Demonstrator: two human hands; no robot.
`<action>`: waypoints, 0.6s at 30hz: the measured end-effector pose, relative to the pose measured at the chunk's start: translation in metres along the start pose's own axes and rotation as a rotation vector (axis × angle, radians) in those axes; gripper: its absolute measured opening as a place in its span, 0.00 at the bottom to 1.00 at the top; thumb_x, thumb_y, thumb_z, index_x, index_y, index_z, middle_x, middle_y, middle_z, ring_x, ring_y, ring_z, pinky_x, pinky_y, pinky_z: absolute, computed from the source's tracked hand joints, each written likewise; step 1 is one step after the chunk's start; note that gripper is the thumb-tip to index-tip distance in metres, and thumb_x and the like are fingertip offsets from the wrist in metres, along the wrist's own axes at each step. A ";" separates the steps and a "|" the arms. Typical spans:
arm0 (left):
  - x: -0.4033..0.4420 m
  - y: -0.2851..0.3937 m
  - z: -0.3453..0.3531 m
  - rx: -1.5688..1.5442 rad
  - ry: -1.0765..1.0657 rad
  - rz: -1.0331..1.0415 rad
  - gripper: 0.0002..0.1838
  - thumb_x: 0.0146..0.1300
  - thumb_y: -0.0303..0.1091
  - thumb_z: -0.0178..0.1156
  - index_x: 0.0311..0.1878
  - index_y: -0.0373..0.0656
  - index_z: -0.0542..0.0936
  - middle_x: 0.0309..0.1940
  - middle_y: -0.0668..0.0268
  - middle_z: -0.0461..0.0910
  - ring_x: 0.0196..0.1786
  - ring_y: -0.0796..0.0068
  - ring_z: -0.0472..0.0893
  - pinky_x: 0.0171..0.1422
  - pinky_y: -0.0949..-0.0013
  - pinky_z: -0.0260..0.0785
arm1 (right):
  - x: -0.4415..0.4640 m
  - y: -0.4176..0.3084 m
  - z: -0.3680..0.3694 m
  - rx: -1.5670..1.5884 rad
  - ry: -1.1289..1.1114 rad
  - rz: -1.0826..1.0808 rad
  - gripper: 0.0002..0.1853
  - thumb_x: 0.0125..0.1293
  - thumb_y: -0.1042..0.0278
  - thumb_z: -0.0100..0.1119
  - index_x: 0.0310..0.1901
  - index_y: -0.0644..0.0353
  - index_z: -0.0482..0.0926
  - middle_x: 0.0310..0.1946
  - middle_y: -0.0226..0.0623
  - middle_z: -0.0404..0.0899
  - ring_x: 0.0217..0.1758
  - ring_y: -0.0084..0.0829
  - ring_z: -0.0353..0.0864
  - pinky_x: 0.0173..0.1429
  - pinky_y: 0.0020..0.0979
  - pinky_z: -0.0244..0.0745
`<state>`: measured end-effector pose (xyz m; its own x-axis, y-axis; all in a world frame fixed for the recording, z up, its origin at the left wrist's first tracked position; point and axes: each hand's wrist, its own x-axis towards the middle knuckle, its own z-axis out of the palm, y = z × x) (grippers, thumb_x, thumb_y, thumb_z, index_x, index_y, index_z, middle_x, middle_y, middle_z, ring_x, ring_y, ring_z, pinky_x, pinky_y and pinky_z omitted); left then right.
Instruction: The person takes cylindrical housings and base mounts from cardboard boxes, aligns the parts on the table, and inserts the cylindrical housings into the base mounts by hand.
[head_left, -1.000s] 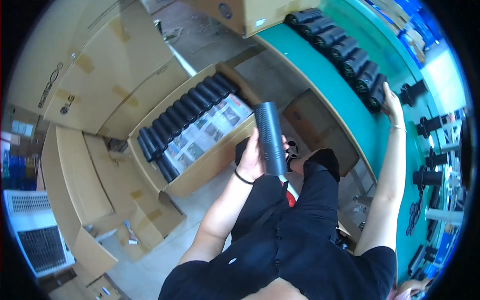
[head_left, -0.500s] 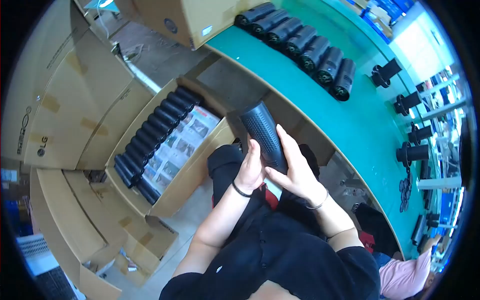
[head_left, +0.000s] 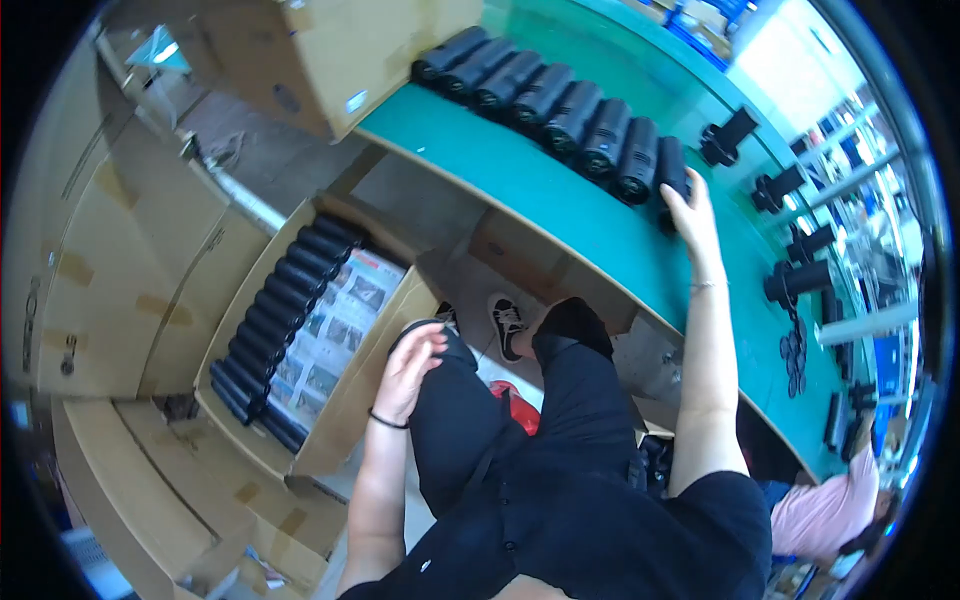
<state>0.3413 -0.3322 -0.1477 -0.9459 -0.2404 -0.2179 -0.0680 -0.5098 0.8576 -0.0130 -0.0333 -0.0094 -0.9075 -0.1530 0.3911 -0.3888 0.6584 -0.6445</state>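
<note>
My right hand [head_left: 697, 222] is closed around the near end of a black cylindrical housing [head_left: 671, 165], which lies on the green bench at the right end of a row. Beside it lie several similar black cylinders [head_left: 573, 115], side by side on the bench. My left hand [head_left: 408, 372] hovers empty over my knee, fingers apart and slightly bent. To its left stands an open cardboard box [head_left: 345, 415] with a row of black cylinders [head_left: 285, 300] and a printed sheet [head_left: 335, 335] inside.
The green bench [head_left: 480, 165] runs from upper left to lower right. A large carton [head_left: 385, 50] stands at its far left end. Black flanged parts [head_left: 728, 135] line the bench's right side. Flattened cardboard [head_left: 130, 270] leans at left. A person in a pink top [head_left: 830, 515] is at lower right.
The perforated black cylinder has gone from between both hands in front of me to the row's right end on the bench, under my right hand. My left hand has let go and moved left.
</note>
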 end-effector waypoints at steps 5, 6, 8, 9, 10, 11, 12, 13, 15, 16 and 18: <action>0.002 -0.018 -0.012 -0.027 0.050 -0.064 0.16 0.73 0.37 0.49 0.59 0.43 0.73 0.48 0.68 0.75 0.48 0.81 0.75 0.49 0.75 0.70 | 0.000 -0.011 0.009 -0.112 -0.053 0.006 0.40 0.61 0.42 0.57 0.66 0.65 0.62 0.59 0.62 0.68 0.63 0.54 0.69 0.67 0.42 0.63; 0.003 -0.023 -0.012 -0.030 0.052 -0.076 0.16 0.73 0.37 0.49 0.59 0.43 0.73 0.47 0.67 0.75 0.48 0.81 0.76 0.49 0.75 0.70 | 0.000 -0.012 0.009 -0.140 -0.081 0.015 0.42 0.62 0.39 0.55 0.68 0.64 0.60 0.61 0.63 0.66 0.65 0.54 0.67 0.68 0.43 0.62; 0.005 -0.033 -0.011 -0.038 0.052 -0.116 0.15 0.73 0.37 0.49 0.57 0.43 0.74 0.46 0.67 0.76 0.47 0.81 0.76 0.48 0.75 0.70 | -0.003 -0.017 0.001 -0.103 -0.154 0.099 0.43 0.63 0.36 0.53 0.70 0.60 0.56 0.63 0.63 0.62 0.67 0.55 0.63 0.70 0.44 0.58; 0.006 -0.036 -0.009 -0.036 0.060 -0.153 0.14 0.73 0.37 0.48 0.57 0.43 0.74 0.45 0.68 0.76 0.47 0.81 0.76 0.48 0.75 0.70 | -0.005 -0.016 -0.002 -0.094 -0.162 0.103 0.43 0.63 0.37 0.52 0.70 0.61 0.56 0.64 0.62 0.62 0.68 0.54 0.62 0.71 0.43 0.57; 0.007 -0.043 -0.011 -0.041 0.058 -0.172 0.14 0.73 0.36 0.49 0.57 0.42 0.74 0.44 0.67 0.76 0.47 0.80 0.76 0.49 0.74 0.70 | -0.007 -0.016 -0.004 -0.085 -0.176 0.107 0.43 0.64 0.38 0.52 0.70 0.62 0.56 0.65 0.61 0.62 0.68 0.53 0.62 0.71 0.43 0.57; 0.009 -0.054 -0.015 -0.028 0.075 -0.180 0.14 0.72 0.35 0.49 0.56 0.42 0.74 0.44 0.66 0.77 0.46 0.78 0.76 0.50 0.73 0.71 | -0.009 -0.015 -0.005 -0.061 -0.136 0.062 0.42 0.65 0.39 0.52 0.70 0.63 0.55 0.65 0.60 0.62 0.69 0.52 0.62 0.71 0.42 0.56; 0.009 -0.061 -0.018 -0.020 0.097 -0.185 0.13 0.72 0.34 0.50 0.55 0.41 0.73 0.43 0.65 0.77 0.46 0.77 0.77 0.51 0.71 0.71 | -0.010 -0.012 -0.007 -0.037 -0.100 0.012 0.42 0.65 0.40 0.52 0.70 0.64 0.55 0.65 0.59 0.61 0.69 0.52 0.62 0.71 0.42 0.56; 0.010 -0.062 -0.016 -0.058 0.094 -0.179 0.13 0.72 0.34 0.50 0.55 0.40 0.73 0.43 0.65 0.77 0.46 0.76 0.77 0.52 0.71 0.71 | -0.012 -0.012 -0.007 -0.009 -0.074 -0.039 0.41 0.66 0.41 0.51 0.70 0.65 0.54 0.66 0.58 0.61 0.69 0.51 0.62 0.72 0.41 0.55; 0.007 -0.060 -0.020 -0.128 0.115 -0.160 0.13 0.71 0.34 0.51 0.55 0.39 0.73 0.43 0.64 0.77 0.47 0.75 0.77 0.55 0.69 0.72 | -0.016 -0.013 -0.012 -0.008 -0.094 -0.072 0.40 0.68 0.45 0.52 0.70 0.66 0.52 0.68 0.57 0.58 0.72 0.48 0.58 0.74 0.39 0.52; 0.006 -0.060 -0.024 -0.148 0.121 -0.157 0.13 0.71 0.34 0.51 0.54 0.39 0.73 0.44 0.63 0.77 0.47 0.74 0.77 0.55 0.69 0.72 | -0.017 -0.012 -0.011 -0.013 -0.100 -0.085 0.40 0.68 0.46 0.52 0.71 0.65 0.52 0.69 0.56 0.57 0.73 0.48 0.57 0.74 0.39 0.50; 0.008 -0.061 -0.026 -0.182 0.096 -0.166 0.13 0.71 0.34 0.51 0.54 0.38 0.73 0.44 0.62 0.77 0.48 0.73 0.78 0.57 0.68 0.71 | -0.023 -0.009 -0.009 -0.005 -0.136 -0.040 0.39 0.68 0.47 0.52 0.70 0.65 0.53 0.69 0.55 0.56 0.73 0.47 0.55 0.74 0.40 0.50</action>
<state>0.3460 -0.3243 -0.2138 -0.8916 -0.2142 -0.3990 -0.1528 -0.6870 0.7104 0.0126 -0.0295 -0.0066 -0.9047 -0.2775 0.3232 -0.4243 0.6532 -0.6272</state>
